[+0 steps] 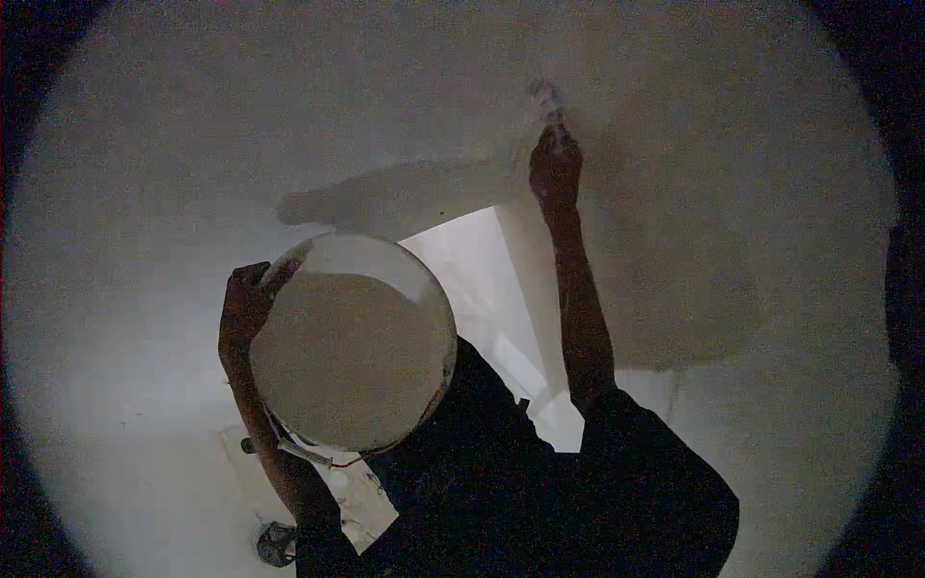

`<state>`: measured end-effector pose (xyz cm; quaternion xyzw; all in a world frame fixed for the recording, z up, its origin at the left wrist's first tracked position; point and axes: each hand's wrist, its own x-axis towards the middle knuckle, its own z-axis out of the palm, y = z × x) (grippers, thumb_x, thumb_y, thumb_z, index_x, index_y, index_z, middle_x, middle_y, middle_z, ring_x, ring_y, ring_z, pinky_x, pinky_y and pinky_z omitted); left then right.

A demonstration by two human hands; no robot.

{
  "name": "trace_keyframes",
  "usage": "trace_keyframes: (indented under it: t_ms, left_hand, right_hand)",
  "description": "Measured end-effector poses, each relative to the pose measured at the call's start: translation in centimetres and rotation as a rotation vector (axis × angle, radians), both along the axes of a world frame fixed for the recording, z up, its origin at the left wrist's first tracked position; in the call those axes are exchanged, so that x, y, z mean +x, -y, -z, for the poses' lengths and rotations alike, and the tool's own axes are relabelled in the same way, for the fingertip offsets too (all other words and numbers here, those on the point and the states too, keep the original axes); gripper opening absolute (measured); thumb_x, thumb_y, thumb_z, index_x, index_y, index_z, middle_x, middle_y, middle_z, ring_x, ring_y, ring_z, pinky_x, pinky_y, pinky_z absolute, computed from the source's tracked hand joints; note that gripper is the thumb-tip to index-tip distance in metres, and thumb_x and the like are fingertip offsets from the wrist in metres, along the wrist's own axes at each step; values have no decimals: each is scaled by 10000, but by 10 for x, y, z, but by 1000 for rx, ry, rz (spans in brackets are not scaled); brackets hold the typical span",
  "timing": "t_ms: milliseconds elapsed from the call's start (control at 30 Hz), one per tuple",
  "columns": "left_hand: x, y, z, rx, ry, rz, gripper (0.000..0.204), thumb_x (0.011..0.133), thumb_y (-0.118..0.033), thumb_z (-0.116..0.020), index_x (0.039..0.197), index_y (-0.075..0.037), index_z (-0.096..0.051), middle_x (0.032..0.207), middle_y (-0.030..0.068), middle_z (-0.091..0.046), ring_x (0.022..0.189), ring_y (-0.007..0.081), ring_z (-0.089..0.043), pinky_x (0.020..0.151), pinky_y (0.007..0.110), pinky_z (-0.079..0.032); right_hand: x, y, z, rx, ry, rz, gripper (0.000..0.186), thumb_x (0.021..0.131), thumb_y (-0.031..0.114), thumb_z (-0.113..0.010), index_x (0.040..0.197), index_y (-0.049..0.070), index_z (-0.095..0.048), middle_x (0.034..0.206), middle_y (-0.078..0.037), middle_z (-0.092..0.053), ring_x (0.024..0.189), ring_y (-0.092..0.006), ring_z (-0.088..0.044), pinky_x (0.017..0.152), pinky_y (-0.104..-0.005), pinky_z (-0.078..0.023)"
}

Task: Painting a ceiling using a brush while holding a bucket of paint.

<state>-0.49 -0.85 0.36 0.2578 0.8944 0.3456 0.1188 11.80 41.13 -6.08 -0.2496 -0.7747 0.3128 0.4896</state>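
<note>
My left hand (247,306) grips the rim of a round pail (371,252) at its left side, fingers hooked over the edge. The pail's mouth faces me, and a smooth grey-beige substance (352,361) fills much of it. Its wire handle with a pale grip (306,453) hangs down at the lower edge. My right hand (556,169) is raised at the far right of centre, closed, against a broad pale surface (405,87). A pale, blurred thing (544,96) shows just beyond its fingers; its kind cannot be made out in the dim light.
A darker band (385,193) runs across the pale surface towards my right hand, and a large darker patch (674,279) spreads right of my forearm. Between my arms lies a bright white opening (482,260). At the lower left are a dark round object (276,544) and a beige patch (361,501).
</note>
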Motion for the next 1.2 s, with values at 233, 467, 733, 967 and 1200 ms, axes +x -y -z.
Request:
trace_keyframes:
  t_ms: [233, 467, 733, 967, 1200]
  left_hand:
    - [8, 13, -11, -33, -34, -78, 460, 827, -409, -584, 721, 37, -622, 610, 152, -582, 528, 208, -507, 568, 369, -423]
    - [0, 1, 4, -49, -46, -35, 525, 817, -463, -584, 672, 41, -590, 575, 141, -545, 511, 174, -468, 539, 362, -402]
    - [-13, 18, 13, 3, -168, 52, 519, 809, -447, -593, 646, 46, -581, 541, 144, -527, 497, 169, -445, 518, 353, -390]
    - [-1, 3, -2, 69, -118, 50, 431, 803, -367, -623, 671, 42, -596, 560, 147, -540, 499, 162, -433, 521, 356, -395]
    - [2, 17, -7, -20, -74, -21, 444, 806, -383, -620, 660, 35, -589, 561, 142, -535, 513, 159, -445, 526, 359, -398]
  right_hand:
    - [-11, 26, 57, 592, 77, 226, 392, 906, 100, -429, 1253, -79, -391, 869, -212, -525, 829, -319, -510, 747, -411, -409]
    - [4, 18, 172, 356, 821, 79, 336, 846, 108, -435, 1087, -119, -488, 875, -257, -534, 825, -364, -527, 717, -441, -430]
    - [-12, -13, -45, 319, 308, 75, 235, 818, 114, -496, 1008, -20, -533, 856, -198, -593, 717, -322, -579, 664, -426, -463]
    - [9, 16, -181, 733, -12, 313, 304, 861, 94, -453, 1118, -63, -495, 880, -229, -581, 726, -335, -559, 707, -423, -457]
    - [-24, 12, -10, 682, 481, 359, 588, 878, 101, -445, 1381, -30, -171, 943, -262, -549, 824, -352, -550, 766, -442, -443]
